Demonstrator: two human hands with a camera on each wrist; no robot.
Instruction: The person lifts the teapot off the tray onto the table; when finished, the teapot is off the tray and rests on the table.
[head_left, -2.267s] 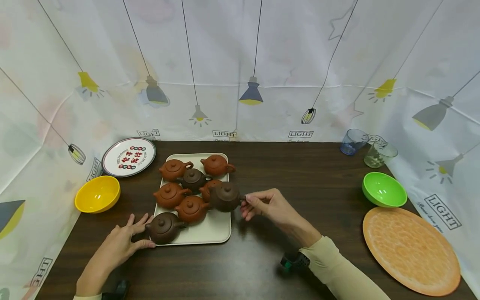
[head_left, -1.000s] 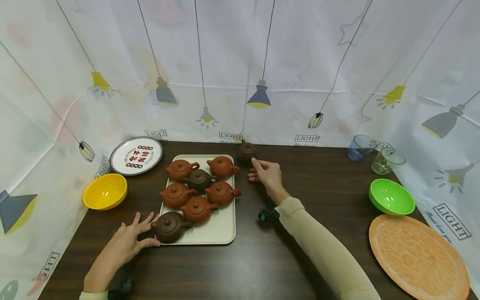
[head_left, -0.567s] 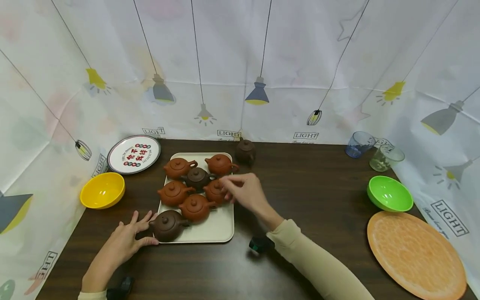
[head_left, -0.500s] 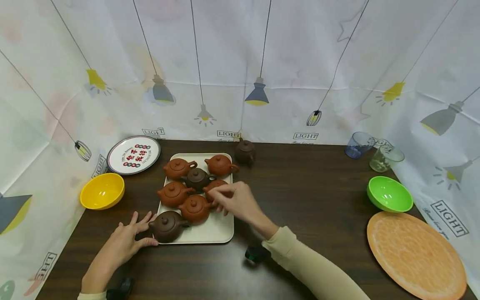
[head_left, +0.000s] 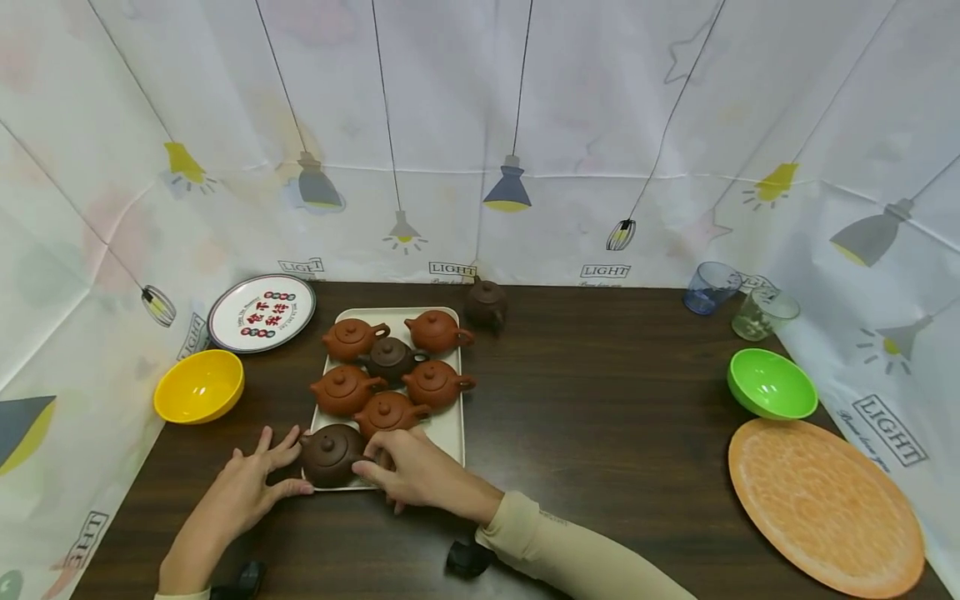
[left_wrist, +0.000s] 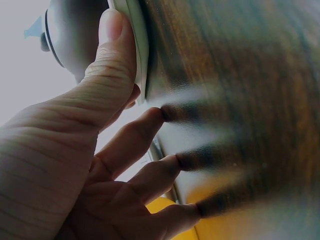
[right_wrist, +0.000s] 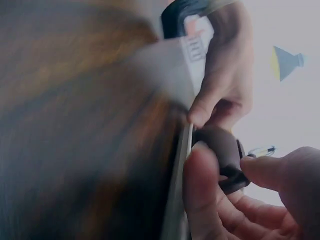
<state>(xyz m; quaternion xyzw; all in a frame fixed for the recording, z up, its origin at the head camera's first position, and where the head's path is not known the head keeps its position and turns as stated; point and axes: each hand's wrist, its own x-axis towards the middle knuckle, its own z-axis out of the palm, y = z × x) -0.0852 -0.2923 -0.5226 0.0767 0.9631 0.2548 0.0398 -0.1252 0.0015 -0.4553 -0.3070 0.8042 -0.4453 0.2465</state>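
A cream tray [head_left: 452, 433] carries several reddish-brown teapots [head_left: 343, 390] and a small dark teapot [head_left: 390, 357] among them. On its near left corner sits a larger dark brown teapot [head_left: 327, 458]. My right hand [head_left: 416, 473] pinches this teapot's handle, thumb [right_wrist: 265, 170] on one side and curled fingers on the other. My left hand [head_left: 236, 500] is spread beside the same corner, its thumb [left_wrist: 116, 45] against the tray's edge and its other fingertips on the table. Another dark teapot [head_left: 486, 304] stands on the table behind the tray's far right corner.
On the left are a yellow bowl [head_left: 198, 387] and a white plate [head_left: 262, 313] propped against the backdrop. At right stand a blue glass [head_left: 709, 288], a clear glass [head_left: 763, 313], a green bowl [head_left: 771, 385] and an oval, bread-patterned mat [head_left: 825, 508].
My right hand carried a dark teapot off the tray to the far table edge and let it go. It then came back to the near dark teapot's handle. My left hand stayed put.
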